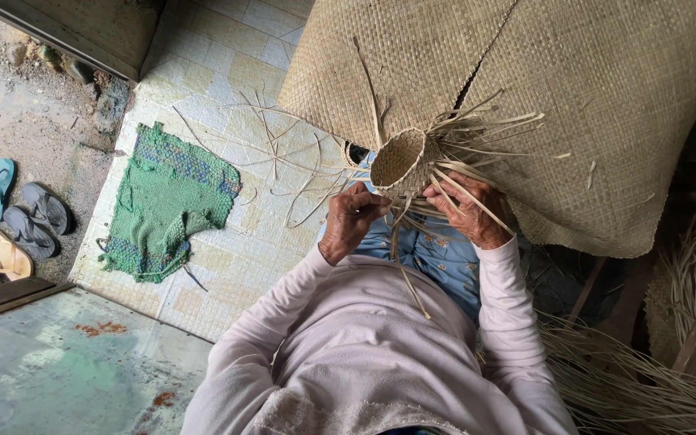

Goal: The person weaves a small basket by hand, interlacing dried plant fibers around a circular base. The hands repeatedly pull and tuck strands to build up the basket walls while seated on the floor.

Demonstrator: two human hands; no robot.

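Now both hands are pinching loose straw strips [453, 181] at the small woven basket [400, 163]: left hand [350, 219] grip clamping strands below its rim, right hand [469, 211] holding others taut, steadying the weave against the large mat [606, 97].

Even, soft daylight, brightest on the pale tiled floor [227, 72] in the upper middle and on the concrete at upper left. No hard shadows or glare. The right edge and lower right corner fall into deep shade. Focus is sharp at the frame centre; wide-angle distortion bends lines toward the edges and corners.
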